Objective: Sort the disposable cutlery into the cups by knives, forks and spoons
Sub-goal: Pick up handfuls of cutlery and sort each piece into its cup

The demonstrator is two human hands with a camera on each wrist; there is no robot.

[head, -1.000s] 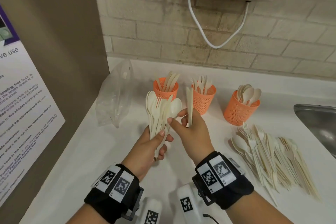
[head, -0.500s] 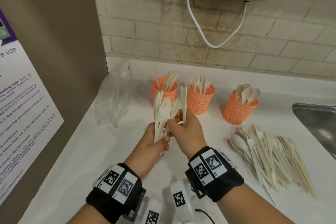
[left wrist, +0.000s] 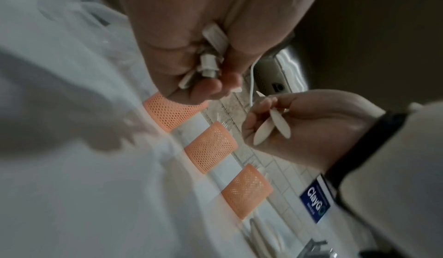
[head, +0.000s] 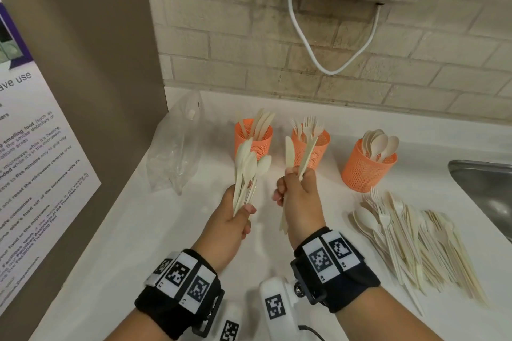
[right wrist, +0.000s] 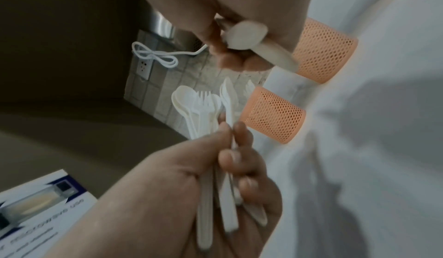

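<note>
My left hand (head: 243, 210) grips a bundle of cream cutlery (head: 246, 171), spoons and forks fanned upward; the bundle (right wrist: 208, 106) also shows in the right wrist view. My right hand (head: 293, 185) holds a knife (head: 289, 152) and a second slim piece (head: 307, 155), whose head blends into the cup behind it. Both handles (left wrist: 271, 127) show in the left wrist view. Behind the hands stand three orange mesh cups: knives (head: 253, 144), forks (head: 318, 149), spoons (head: 365, 171). A loose pile of cutlery (head: 410, 238) lies on the counter at right.
A clear plastic bag (head: 177, 147) lies at the back left of the white counter (head: 138, 230). A steel sink (head: 487, 188) is at the right edge. A brown wall with a poster (head: 41, 160) closes the left side. A white cable (head: 304, 36) hangs on the brick wall.
The hands have moved apart. My right hand drew a second piece out of the bundle and moved right with it and the knife; the left hand keeps the bundle.
</note>
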